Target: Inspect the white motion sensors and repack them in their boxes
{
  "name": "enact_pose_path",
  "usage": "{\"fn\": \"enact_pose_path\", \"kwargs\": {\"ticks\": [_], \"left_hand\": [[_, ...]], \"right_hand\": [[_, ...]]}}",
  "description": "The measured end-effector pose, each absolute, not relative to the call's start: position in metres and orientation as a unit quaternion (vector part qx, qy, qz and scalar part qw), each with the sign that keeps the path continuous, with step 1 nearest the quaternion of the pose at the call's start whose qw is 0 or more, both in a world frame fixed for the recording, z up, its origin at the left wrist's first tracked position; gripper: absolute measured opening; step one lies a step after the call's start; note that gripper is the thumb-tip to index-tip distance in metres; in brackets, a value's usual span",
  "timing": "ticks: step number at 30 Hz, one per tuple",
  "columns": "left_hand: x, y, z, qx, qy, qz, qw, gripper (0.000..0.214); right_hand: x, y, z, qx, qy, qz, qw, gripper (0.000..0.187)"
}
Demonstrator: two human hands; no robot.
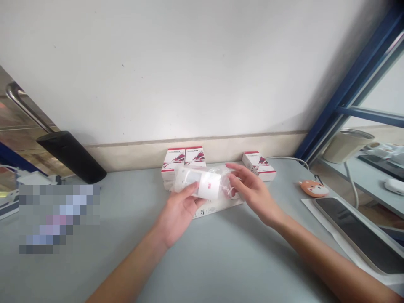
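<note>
My left hand (177, 210) grips a white object in a clear plastic bag (202, 181), fingers curled under its lower edge. My right hand (251, 190) is at the bag's right end with its fingers stretched out and touching the plastic. Both hands hover just above a flat white carton (217, 205) lying on the grey table (202, 261).
Red-and-white boxes (184, 159) stand against the wall behind the hands, with one more box (259, 165) to the right. A black cylinder (72, 155) leans at the left. A tablet (362, 233), an orange animal-shaped item (314, 188) and a white cable (288, 159) lie at the right.
</note>
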State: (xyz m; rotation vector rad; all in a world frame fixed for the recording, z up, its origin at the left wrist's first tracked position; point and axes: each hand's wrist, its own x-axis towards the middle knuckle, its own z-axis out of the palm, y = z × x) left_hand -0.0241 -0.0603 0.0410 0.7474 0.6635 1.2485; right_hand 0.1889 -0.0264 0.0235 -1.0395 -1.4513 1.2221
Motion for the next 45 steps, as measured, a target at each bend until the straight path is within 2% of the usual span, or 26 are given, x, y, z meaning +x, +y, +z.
{"fn": "enact_pose_path", "kwargs": {"ticks": [4,9,19,22,26,30,34,36,37,41,43,45], "left_hand": [[-0.026,-0.06,0.039,0.34,0.289,0.553,0.703,0.045],[-0.025,-0.061,0.041,0.339,0.294,0.565,0.693,0.048],[-0.023,-0.064,0.042,0.359,0.288,0.548,0.698,0.047],[-0.024,-0.064,0.041,0.362,0.295,0.561,0.683,0.044],[-0.024,-0.064,0.041,0.386,0.319,0.551,0.668,0.045],[-0.022,-0.065,0.041,0.389,0.342,0.551,0.654,0.059],[-0.018,-0.071,0.04,0.443,0.361,0.559,0.601,0.103],[-0.016,-0.075,0.036,0.505,0.378,0.547,0.55,0.111],[-0.015,-0.075,0.033,0.54,0.393,0.54,0.512,0.104],[-0.02,-0.069,0.021,0.644,0.478,0.523,0.289,0.048],[-0.026,-0.064,0.019,0.674,0.493,0.51,0.205,0.039],[-0.031,-0.06,0.02,0.705,0.488,0.483,0.18,0.039]], "right_hand": [[0.188,-0.026,0.021,-0.424,-0.592,0.513,0.455,0.039],[0.188,-0.028,0.02,-0.463,-0.585,0.462,0.479,0.042],[0.189,-0.026,0.02,-0.461,-0.561,0.404,0.556,0.035],[0.19,-0.027,0.02,-0.418,-0.548,0.47,0.551,0.045],[0.188,-0.032,0.022,-0.369,-0.569,0.574,0.458,0.059],[0.184,-0.033,0.023,-0.373,-0.555,0.582,0.463,0.042],[0.188,-0.026,0.02,-0.387,-0.511,0.568,0.517,0.04],[0.191,-0.022,0.018,-0.381,-0.491,0.577,0.53,0.039],[0.193,-0.02,0.018,-0.376,-0.486,0.58,0.534,0.038],[0.196,-0.018,0.019,-0.367,-0.504,0.551,0.554,0.036],[0.196,-0.02,0.021,-0.376,-0.533,0.511,0.56,0.035],[0.196,-0.023,0.023,-0.387,-0.575,0.447,0.565,0.032]]}}
